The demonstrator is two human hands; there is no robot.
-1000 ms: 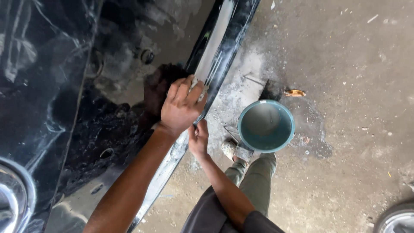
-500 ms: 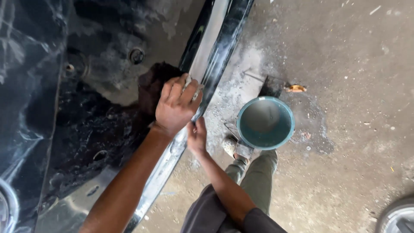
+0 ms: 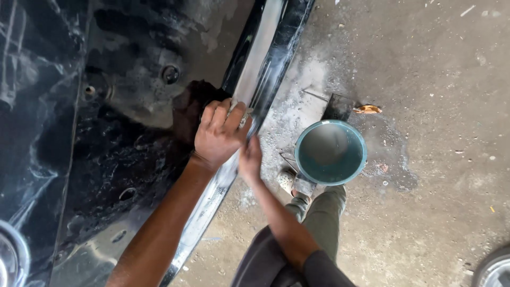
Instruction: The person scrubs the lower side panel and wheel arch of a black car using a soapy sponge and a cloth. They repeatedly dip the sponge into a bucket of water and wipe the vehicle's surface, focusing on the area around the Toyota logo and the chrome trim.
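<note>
Black car panel [image 3: 133, 159] at left: stiff, glossy, wet-looking, likely slippery. My left hand [image 3: 219, 134] clamped on small pale sanding pad [image 3: 240, 118], pressed to panel's grey-white sanded edge strip [image 3: 260, 53]; pad looks thin, floppy, best pinned flat under fingers. My right hand [image 3: 251, 159] just beside, blurred; cannot tell grip. Teal bucket [image 3: 330, 152] on dusty floor [image 3: 435, 106], cloudy water inside.

floor [image 3: 435, 79] – grey concrete, dusty | on it – teal bucket [image 3: 330, 152], white powder patch [image 3: 303, 85]
</note>
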